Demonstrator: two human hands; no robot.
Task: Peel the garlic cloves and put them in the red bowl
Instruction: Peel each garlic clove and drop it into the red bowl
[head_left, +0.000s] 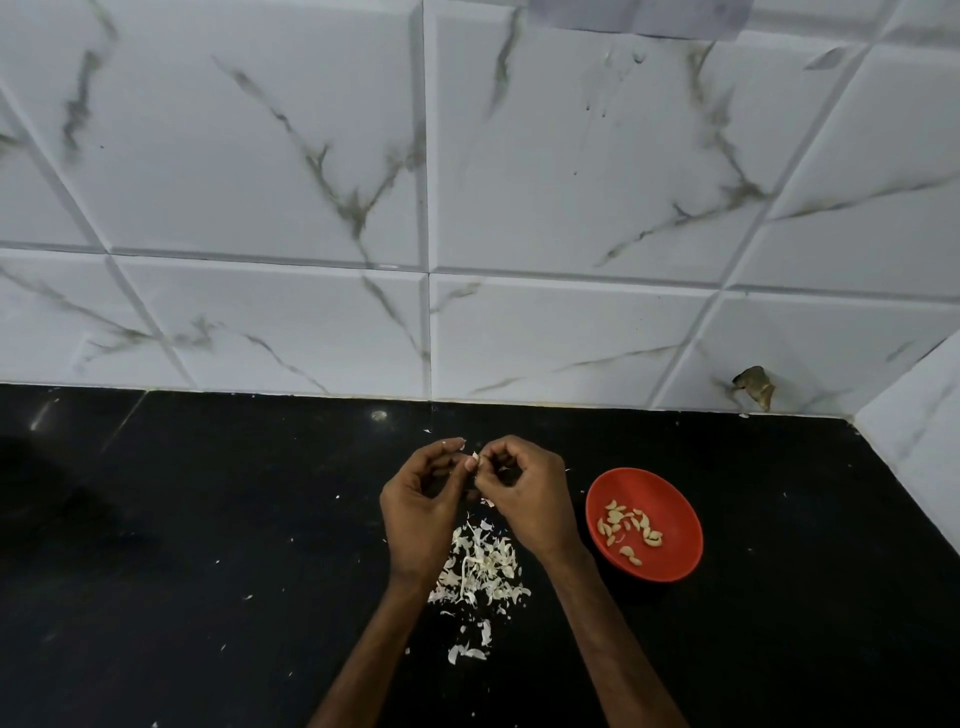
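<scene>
My left hand (423, 501) and my right hand (530, 493) meet fingertip to fingertip above the black counter. Both pinch one small garlic clove (475, 460) between them, mostly hidden by the fingers. A pile of white garlic skins (480, 569) lies on the counter just below the hands, between my wrists. The red bowl (670, 499) stands to the right of my right hand and holds several peeled cloves (628, 527).
The black counter (208, 545) runs to a white marble-tiled wall (467, 208) at the back and a side wall (914, 441) at the right. A chipped hole (753, 387) marks the tile near the corner. Loose skin flakes (467, 652) lie closer to me.
</scene>
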